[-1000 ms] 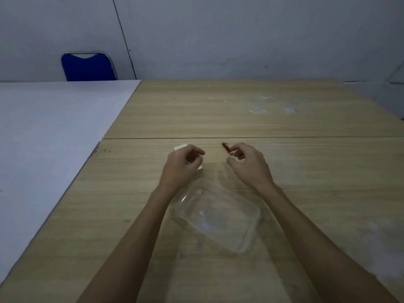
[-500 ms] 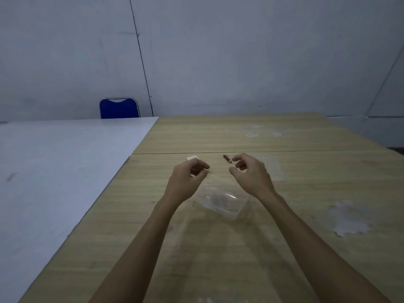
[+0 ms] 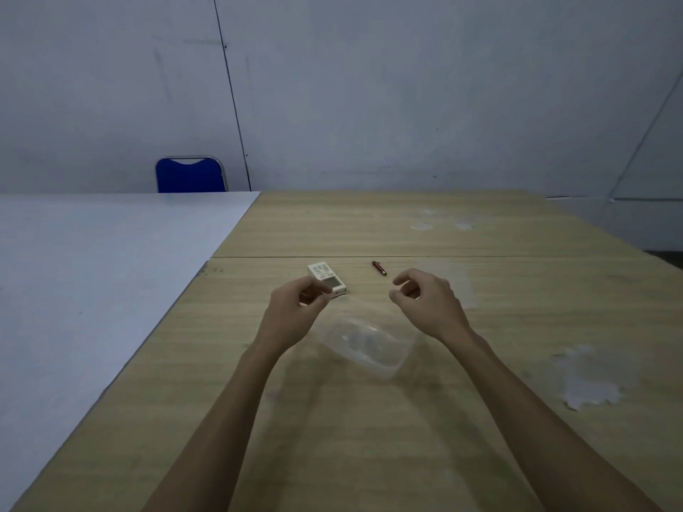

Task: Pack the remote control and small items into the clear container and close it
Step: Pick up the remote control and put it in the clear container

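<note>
A white remote control (image 3: 326, 276) lies flat on the wooden table (image 3: 369, 419), just beyond my left hand (image 3: 295, 314). That hand's fingers are curled and slightly apart at the remote's near end, with nothing seen in them. A small dark red item (image 3: 379, 268) lies to the right of the remote. My right hand (image 3: 428, 303) hovers near it with fingers curled apart, holding nothing. The clear container (image 3: 366, 343) sits open on the table between and just below both hands. It looks empty, and I see no lid.
A white tabletop (image 3: 92, 275) adjoins the wooden table on the left. A blue chair (image 3: 190, 175) stands behind it against the grey wall. Pale worn patches (image 3: 587, 378) mark the wood at the right.
The camera has tilted up. My left hand has drawn back off the remote, which now shows in full. My right hand has pulled away from the red item.
</note>
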